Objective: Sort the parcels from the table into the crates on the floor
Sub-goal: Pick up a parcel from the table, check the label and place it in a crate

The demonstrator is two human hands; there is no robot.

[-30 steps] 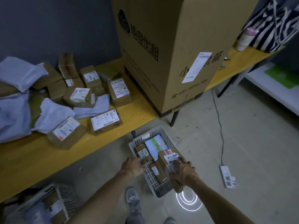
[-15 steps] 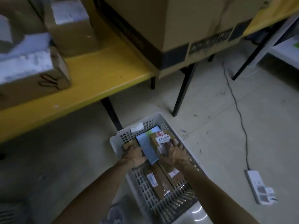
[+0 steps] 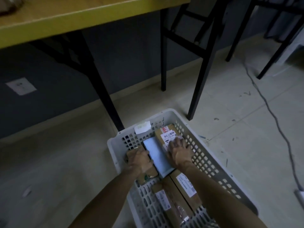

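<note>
White crate sits on the floor by the table leg. Your right hand presses flat on the labelled parcel at the far-right corner, seating it. Your left hand curls on a box, far-left; grip unclear.

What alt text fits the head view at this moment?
Both hands reach into a white perforated crate on the floor: the left hand grips a small brown parcel, the right hand presses a labelled cardboard parcel. A pale blue flat parcel lies between them, below a yellow table.
</note>
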